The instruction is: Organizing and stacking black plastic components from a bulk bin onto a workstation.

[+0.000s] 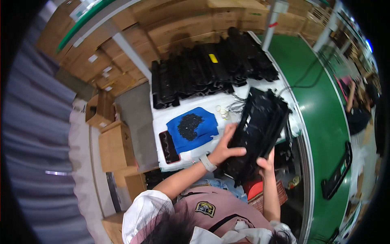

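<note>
My left hand (226, 146) lies on the near left edge of a stack of long black plastic trays (258, 130), fingers curled over it. My right hand (266, 164) grips the stack's near end from below. The stack is tilted, lifted a little over the white table (191, 152). A white band sits on my left wrist. Left of the stack lies a blue cloth (203, 132) with a heap of small black parts (189, 126) on it.
A long row of black trays (207, 71) stands at the table's far side. A dark phone (169, 147) lies by the cloth. A green conveyor belt (325, 118) runs on the right with a black part (337, 173). Cardboard boxes (115, 144) stand left; another person (357, 107) works far right.
</note>
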`<state>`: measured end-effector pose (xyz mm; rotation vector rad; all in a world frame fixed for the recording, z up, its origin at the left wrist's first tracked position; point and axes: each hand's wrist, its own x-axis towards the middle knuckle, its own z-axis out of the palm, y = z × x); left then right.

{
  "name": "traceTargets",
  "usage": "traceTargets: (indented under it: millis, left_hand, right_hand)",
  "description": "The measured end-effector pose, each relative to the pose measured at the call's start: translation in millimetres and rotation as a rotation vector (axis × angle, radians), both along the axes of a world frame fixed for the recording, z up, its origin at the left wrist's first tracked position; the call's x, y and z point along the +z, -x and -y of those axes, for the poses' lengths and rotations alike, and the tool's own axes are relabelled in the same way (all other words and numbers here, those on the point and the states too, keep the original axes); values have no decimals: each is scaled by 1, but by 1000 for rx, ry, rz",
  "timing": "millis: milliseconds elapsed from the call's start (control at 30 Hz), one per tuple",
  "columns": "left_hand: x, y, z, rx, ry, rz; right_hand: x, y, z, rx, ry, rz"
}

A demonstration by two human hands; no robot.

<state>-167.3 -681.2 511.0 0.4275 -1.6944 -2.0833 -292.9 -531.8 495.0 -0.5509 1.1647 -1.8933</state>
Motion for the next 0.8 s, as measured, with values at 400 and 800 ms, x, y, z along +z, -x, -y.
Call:
traceTargets:
  millis: [400,800]
  left_hand:
    - [65,-65,267,545,-207,-82]
    - [-70,-100,419,575,-277,71]
  right_hand:
    - [68,-15,358,551,139,3]
    - [-2,-46,483,254,-419,-787]
